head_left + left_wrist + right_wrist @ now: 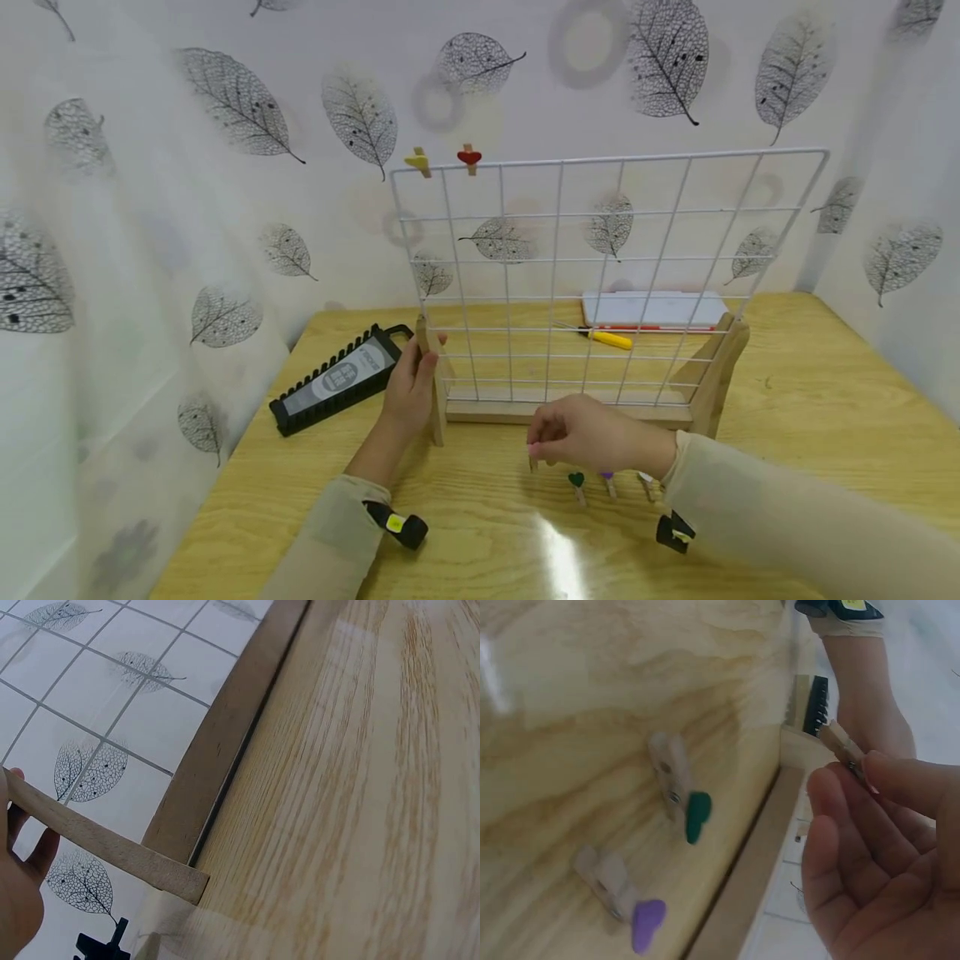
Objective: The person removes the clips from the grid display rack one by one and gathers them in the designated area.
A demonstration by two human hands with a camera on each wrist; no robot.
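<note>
My left hand (408, 387) grips the left wooden upright (437, 412) of a stand that carries a white wire grid (555, 261); in the left wrist view fingers and thumb lie on either side of the wood. Low in front of the stand, my right hand (588, 433) pinches a small wooden clothespin (838, 741) with a pink piece between thumb and fingertips. Below that hand, clothespins with a green heart (576, 480), a purple heart (648, 924) and a whitish top (647, 480) lie on the table. A yellow-heart clothespin (417, 161) and a red-heart one (469, 157) sit on the grid's top wire, at its left end.
Left of the stand lies a black toothed holder (337, 382) with a grey label. Behind the grid are a yellow-handled screwdriver (611, 339) and a flat white case (660, 308). A leaf-patterned curtain (225, 192) hangs around the wooden table (817, 433).
</note>
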